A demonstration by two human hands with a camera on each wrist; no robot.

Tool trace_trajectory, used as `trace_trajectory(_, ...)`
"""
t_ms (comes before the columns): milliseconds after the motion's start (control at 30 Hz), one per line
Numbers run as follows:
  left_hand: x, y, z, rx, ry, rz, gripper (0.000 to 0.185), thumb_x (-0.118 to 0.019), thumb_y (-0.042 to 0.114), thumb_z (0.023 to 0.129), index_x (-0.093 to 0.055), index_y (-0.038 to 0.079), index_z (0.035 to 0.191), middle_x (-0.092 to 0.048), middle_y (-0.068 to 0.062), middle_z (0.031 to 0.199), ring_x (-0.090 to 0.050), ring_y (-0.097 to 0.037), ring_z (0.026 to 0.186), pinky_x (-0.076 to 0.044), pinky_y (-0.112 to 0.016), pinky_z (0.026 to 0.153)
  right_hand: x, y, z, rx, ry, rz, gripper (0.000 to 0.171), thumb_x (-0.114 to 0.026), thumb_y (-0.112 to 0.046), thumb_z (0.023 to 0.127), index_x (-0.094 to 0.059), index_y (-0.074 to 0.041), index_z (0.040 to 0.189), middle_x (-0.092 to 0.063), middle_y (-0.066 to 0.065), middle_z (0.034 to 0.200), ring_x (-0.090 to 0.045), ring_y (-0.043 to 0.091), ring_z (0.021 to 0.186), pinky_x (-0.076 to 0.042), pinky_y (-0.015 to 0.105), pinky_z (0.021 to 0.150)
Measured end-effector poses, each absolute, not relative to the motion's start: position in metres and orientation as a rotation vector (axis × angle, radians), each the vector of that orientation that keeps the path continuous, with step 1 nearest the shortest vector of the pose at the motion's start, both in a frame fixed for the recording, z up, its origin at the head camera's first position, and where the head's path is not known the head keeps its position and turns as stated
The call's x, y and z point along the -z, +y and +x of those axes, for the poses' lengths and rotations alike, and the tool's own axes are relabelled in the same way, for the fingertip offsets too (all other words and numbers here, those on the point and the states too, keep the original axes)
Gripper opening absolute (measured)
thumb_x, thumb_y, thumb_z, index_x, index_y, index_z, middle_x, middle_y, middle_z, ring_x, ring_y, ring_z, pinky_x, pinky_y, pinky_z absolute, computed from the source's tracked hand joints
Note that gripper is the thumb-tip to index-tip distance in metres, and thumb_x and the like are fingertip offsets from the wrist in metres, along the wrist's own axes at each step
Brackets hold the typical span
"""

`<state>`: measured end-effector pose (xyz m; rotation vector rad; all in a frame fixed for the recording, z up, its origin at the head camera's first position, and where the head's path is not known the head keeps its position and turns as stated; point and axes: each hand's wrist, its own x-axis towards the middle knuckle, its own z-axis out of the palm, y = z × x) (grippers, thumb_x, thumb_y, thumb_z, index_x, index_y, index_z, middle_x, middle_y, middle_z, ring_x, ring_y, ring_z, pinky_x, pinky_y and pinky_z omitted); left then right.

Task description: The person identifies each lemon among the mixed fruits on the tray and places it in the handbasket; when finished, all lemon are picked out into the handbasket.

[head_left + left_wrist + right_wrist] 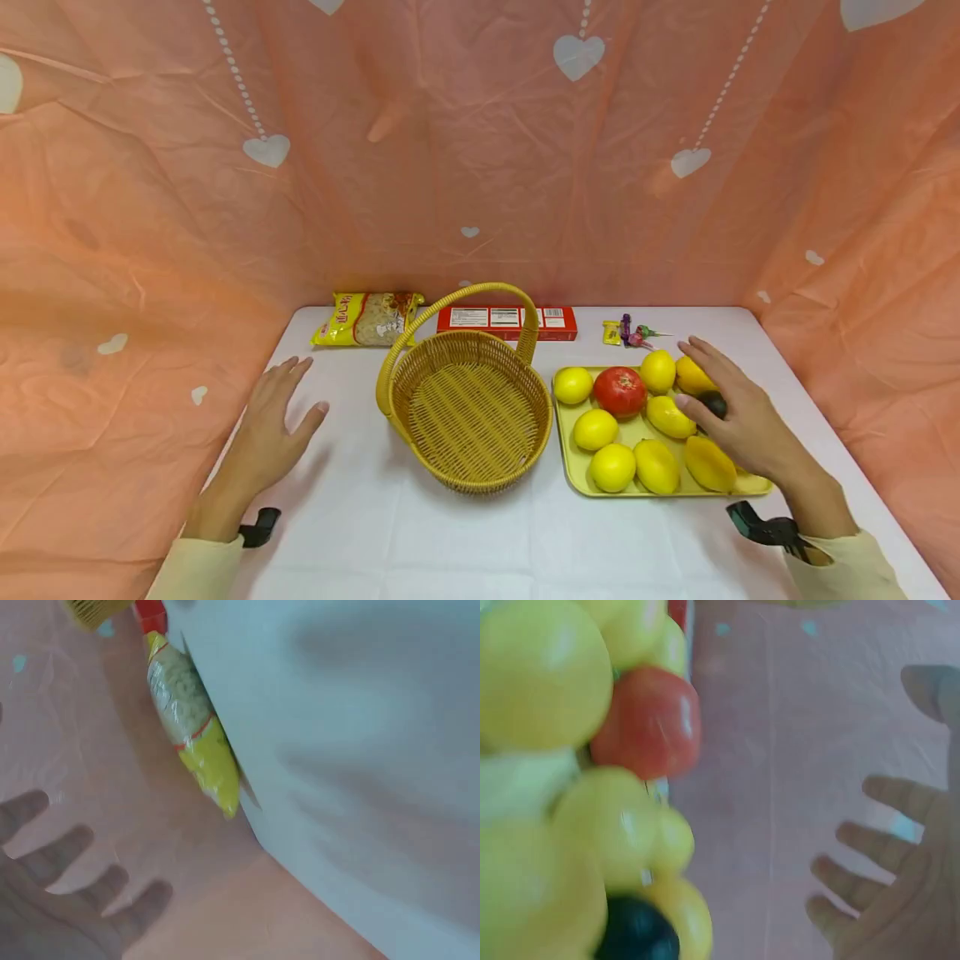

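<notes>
I am holding my right hand with fingers spread apart over the yellow tray of lemons, just above a dark fruit beside the red fruit. My left hand is hovering flat, fingers apart, above the table left of the basket.

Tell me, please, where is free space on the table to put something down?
Bare cloth lies between the left hand and the basket, and along the near edge before basket and tray. The basket is empty too. The tray is crowded with fruit under the right hand.
</notes>
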<state>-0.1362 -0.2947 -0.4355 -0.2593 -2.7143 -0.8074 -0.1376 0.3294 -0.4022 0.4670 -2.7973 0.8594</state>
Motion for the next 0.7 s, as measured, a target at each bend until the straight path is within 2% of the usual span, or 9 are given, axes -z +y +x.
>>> trace_trajectory(33, 0.434, -0.300, -0.131, 0.858, -2.682, -0.259, 0.068, -0.073, 0.023, 0.105, -0.046, 0.009, 0.165, -0.043, -0.030, 0.168, -0.037, -0.054, 0.153, -0.034, -0.070, 0.129, 0.401, 0.339, -0.133, -0.894, -2.783, 0.446, 0.074, -0.071, -0.028, 0.106, -0.037, -0.024, 0.172, -0.034, 0.012, 0.178, -0.036, 0.057, 0.153, -0.027, 0.095, 0.111)
trace_trajectory(100, 0.430, -0.309, -0.118, 0.930, -2.637, -0.250, 0.064, -0.076, 0.019, 0.103, -0.053, 0.014, 0.163, -0.051, -0.024, 0.165, -0.045, -0.031, 0.154, -0.042, -0.041, 0.131, 0.400, 0.359, -0.123, -0.959, -2.759, 0.400, 0.070, -0.073, -0.023, 0.106, -0.044, -0.025, 0.169, -0.041, -0.008, 0.174, -0.044, 0.032, 0.155, -0.030, 0.094, 0.110)
trace_trajectory(167, 0.426, -0.316, -0.106, 1.001, -2.591, -0.243, 0.061, -0.079, 0.014, 0.102, -0.058, 0.017, 0.159, -0.059, -0.012, 0.161, -0.051, -0.006, 0.148, -0.046, -0.014, 0.119, 0.402, 0.378, -0.113, -1.006, -2.757, 0.352, 0.066, -0.073, -0.019, 0.105, -0.050, -0.026, 0.166, -0.047, -0.024, 0.164, -0.045, 0.004, 0.149, -0.038, 0.068, 0.129)
trace_trajectory(233, 0.425, -0.322, -0.095, 1.075, -2.539, -0.268, 0.060, -0.080, 0.005, 0.099, -0.063, 0.015, 0.155, -0.064, 0.004, 0.157, -0.052, 0.014, 0.136, -0.044, 0.003, 0.104, 0.406, 0.396, -0.104, -1.032, -2.766, 0.335, 0.062, -0.074, -0.015, 0.105, -0.054, -0.023, 0.163, -0.049, -0.036, 0.154, -0.042, -0.017, 0.135, -0.043, 0.031, 0.128)
trace_trajectory(267, 0.425, -0.324, -0.089, 1.121, -2.518, -0.292, 0.059, -0.080, 0.000, 0.098, -0.064, 0.012, 0.153, -0.065, 0.011, 0.153, -0.052, 0.019, 0.133, -0.047, 0.001, 0.103, 0.408, 0.403, -0.099, -1.050, -2.765, 0.334, 0.060, -0.075, -0.012, 0.104, -0.056, -0.020, 0.161, -0.050, -0.039, 0.151, -0.040, -0.025, 0.130, -0.042, 0.014, 0.120)
trace_trajectory(333, 0.425, -0.325, -0.080, 1.242, -2.456, -0.356, 0.058, -0.077, -0.012, 0.095, -0.064, 0.002, 0.150, -0.065, 0.019, 0.149, -0.058, 0.016, 0.130, -0.053, -0.004, 0.102, 0.412, 0.416, -0.091, -1.084, -2.755, 0.353, 0.057, -0.074, -0.006, 0.103, -0.060, -0.013, 0.158, -0.055, -0.037, 0.149, -0.043, -0.027, 0.130, -0.034, -0.007, 0.099)
trace_trajectory(433, 0.429, -0.321, -0.069, 1.443, -2.376, -0.464, 0.059, -0.069, -0.024, 0.092, -0.059, -0.012, 0.148, -0.067, 0.017, 0.148, -0.064, 0.006, 0.130, -0.055, -0.009, 0.104, 0.419, 0.428, -0.083, -1.172, -2.707, 0.391, 0.052, -0.072, 0.006, 0.100, -0.063, -0.001, 0.151, -0.062, -0.032, 0.146, -0.050, -0.023, 0.131, -0.043, -0.005, 0.097)
trace_trajectory(533, 0.436, -0.313, -0.061, 1.675, -2.343, -0.532, 0.058, -0.062, -0.027, 0.095, -0.051, -0.018, 0.151, -0.064, 0.011, 0.154, -0.064, 0.001, 0.134, -0.056, -0.012, 0.107, 0.429, 0.434, -0.081, -1.254, -2.663, 0.409, 0.048, -0.069, 0.014, 0.098, -0.064, 0.007, 0.145, -0.068, -0.025, 0.144, -0.057, -0.017, 0.131, -0.049, -0.001, 0.097)
trace_trajectory(700, 0.452, -0.286, -0.054, 1.885, -2.412, -0.597, 0.058, -0.060, -0.019, 0.102, -0.047, -0.012, 0.158, -0.059, 0.011, 0.161, -0.063, -0.002, 0.138, -0.060, -0.020, 0.107, 0.448, 0.437, -0.082, -1.393, -2.639, 0.391, 0.045, -0.066, 0.018, 0.099, -0.063, 0.012, 0.143, -0.072, -0.022, 0.139, -0.062, -0.014, 0.127, -0.051, 0.001, 0.099)
